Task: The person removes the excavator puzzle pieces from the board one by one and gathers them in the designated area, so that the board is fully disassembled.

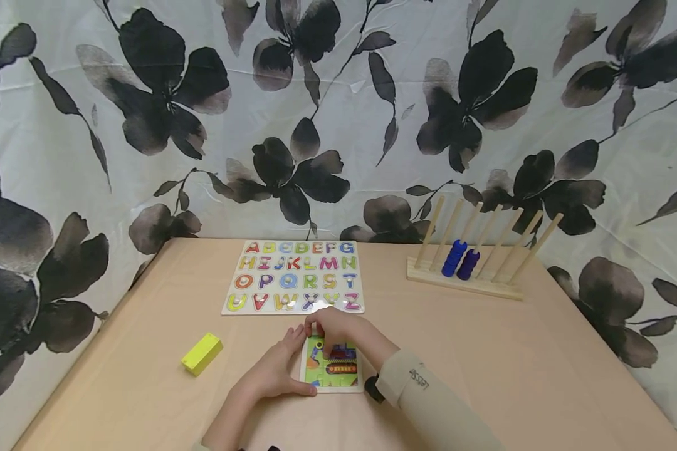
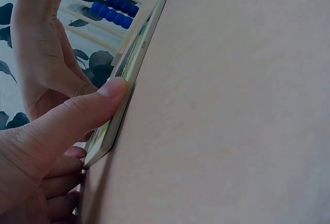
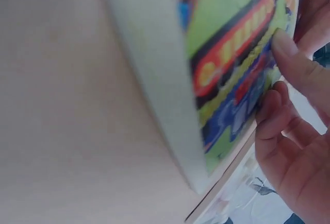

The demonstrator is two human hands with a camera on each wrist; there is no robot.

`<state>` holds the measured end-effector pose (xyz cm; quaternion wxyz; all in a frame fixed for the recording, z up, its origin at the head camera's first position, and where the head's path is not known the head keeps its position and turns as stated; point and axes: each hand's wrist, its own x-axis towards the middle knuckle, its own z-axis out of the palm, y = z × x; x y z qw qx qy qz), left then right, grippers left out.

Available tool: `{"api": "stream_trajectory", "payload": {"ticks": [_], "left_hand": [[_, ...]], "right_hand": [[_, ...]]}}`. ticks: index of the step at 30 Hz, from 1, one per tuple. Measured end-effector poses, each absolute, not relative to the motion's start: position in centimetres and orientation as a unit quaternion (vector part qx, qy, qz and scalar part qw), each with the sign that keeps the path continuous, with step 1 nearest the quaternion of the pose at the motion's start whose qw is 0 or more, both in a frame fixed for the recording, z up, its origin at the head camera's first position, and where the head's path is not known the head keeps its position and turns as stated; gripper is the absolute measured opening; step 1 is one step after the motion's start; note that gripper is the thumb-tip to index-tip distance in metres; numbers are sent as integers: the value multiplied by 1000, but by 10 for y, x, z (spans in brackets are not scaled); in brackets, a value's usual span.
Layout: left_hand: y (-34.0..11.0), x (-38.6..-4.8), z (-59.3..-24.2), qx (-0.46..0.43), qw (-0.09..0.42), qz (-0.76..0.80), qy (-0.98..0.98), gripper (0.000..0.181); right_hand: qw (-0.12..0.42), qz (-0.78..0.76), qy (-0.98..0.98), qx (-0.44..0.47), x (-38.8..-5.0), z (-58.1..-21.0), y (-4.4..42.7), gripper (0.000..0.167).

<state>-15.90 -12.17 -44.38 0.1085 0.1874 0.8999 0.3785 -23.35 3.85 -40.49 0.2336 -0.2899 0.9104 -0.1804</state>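
A small framed jigsaw puzzle (image 1: 331, 376) with a green picture of a tracked digger lies flat near the front of the table. My left hand (image 1: 274, 369) holds its left side, thumb at the bottom edge and fingers near the upper left corner. In the left wrist view the left thumb (image 2: 82, 108) rests on the frame's edge. From above, my right hand (image 1: 338, 329) pinches at the puzzle's upper left part. The right wrist view has the right thumb (image 3: 294, 54) on the picture and the fingers bent at the top edge; what lies between the fingertips is hidden.
Behind the puzzle lies a white alphabet board (image 1: 293, 272) with coloured letters. A yellow block (image 1: 202, 354) sits to the left. At the back right stands a wooden peg rack (image 1: 468, 285) with blue beads on two pegs. Flowered cloth (image 1: 372, 113) hangs behind the table (image 1: 513, 357).
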Motion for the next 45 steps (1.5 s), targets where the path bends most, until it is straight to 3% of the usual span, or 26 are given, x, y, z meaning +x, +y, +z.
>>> {"api": "stream_trajectory", "payload": {"ticks": [32, 45], "left_hand": [[-120, -158, -440, 193, 116, 376, 899, 106], [-120, -157, -441, 193, 117, 375, 899, 105]], "right_hand": [[243, -158, 907, -306, -238, -401, 34, 38], [229, -233, 890, -318, -243, -414, 46, 38]]}}
